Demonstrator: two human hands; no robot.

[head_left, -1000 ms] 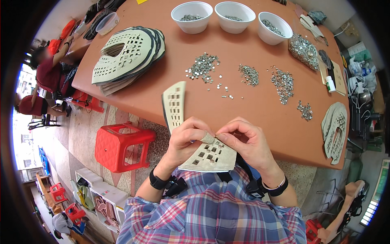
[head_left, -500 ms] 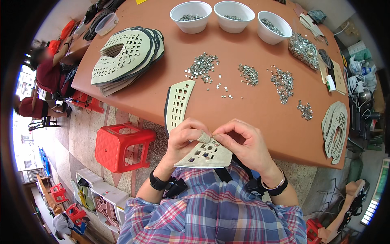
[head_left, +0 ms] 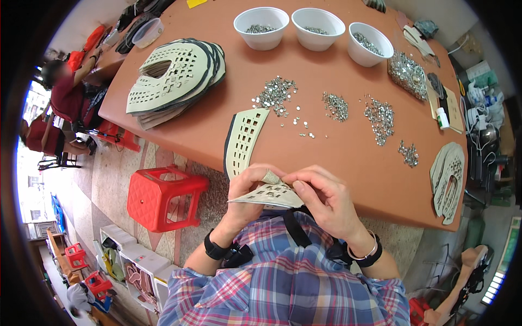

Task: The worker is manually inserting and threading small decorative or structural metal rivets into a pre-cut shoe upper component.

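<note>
A cream perforated piece (head_left: 266, 196), like a cut shoe upper, is held in front of my chest, its square holes facing up and some with studs in them. My left hand (head_left: 246, 193) grips its left side, with a wrapped finger bent over the top. At the upper edge, my right hand (head_left: 322, 196) pinches with thumb and forefinger; whatever lies between those fingertips is too small to make out. Just beyond my left hand, a similar cream piece with dark backing (head_left: 247, 138) lies on the table edge. Loose rhinestones (head_left: 275, 95) are heaped farther back.
White bowls (head_left: 261, 28) of rhinestones stand at the back, beside a clear bag of stones (head_left: 408, 75). Stacked perforated pieces (head_left: 163, 76) lie at the left, studded pieces (head_left: 448, 182) at the right. A red stool (head_left: 163, 198) stands left of me. People sit at far left.
The held piece has tilted flatter, its lower edge rising. My right hand has shifted slightly and still pinches the upper edge. The whole view has moved a little.
</note>
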